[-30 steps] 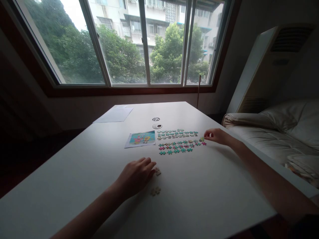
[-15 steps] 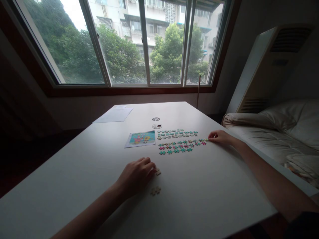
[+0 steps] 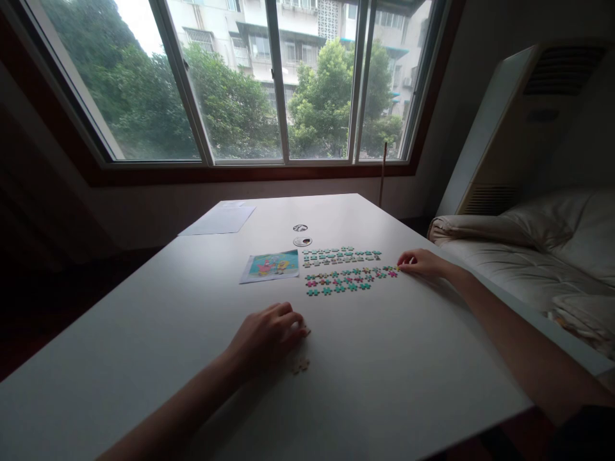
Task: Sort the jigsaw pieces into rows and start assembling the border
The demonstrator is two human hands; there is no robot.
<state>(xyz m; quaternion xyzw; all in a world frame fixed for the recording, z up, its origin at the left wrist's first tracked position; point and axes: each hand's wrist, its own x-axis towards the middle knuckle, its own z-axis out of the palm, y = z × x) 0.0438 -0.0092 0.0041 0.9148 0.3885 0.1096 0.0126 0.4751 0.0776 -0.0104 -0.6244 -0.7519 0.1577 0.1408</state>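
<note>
My left hand [image 3: 271, 330] rests low over the near part of the table, its fingers closed on a plain-backed puzzle piece [image 3: 308, 331] that is mostly covered by the fingertips. Just nearer lie plain brownish puzzle pieces [image 3: 301, 365]. At the right end of the rows, my right hand [image 3: 423, 264] pinches a small yellowish puzzle piece [image 3: 398, 268] at the table surface. Rows of turquoise, pink and yellow puzzle pieces [image 3: 339, 290] lie between the hands and farther off. Left of them is a picture sheet [image 3: 270, 265] with cartoon figures.
Two small round items [image 3: 302, 241] lie behind the picture sheet on the white table [image 3: 158, 333]. White paper [image 3: 218, 219] lies at the far left corner. A pale sofa [image 3: 504, 256] and a tall air conditioner [image 3: 494, 128] stand at the right, beyond the table edge.
The fingers of my left hand have moved slightly right and now cover more of the puzzle piece. My right hand has shifted slightly left at the row's end.
</note>
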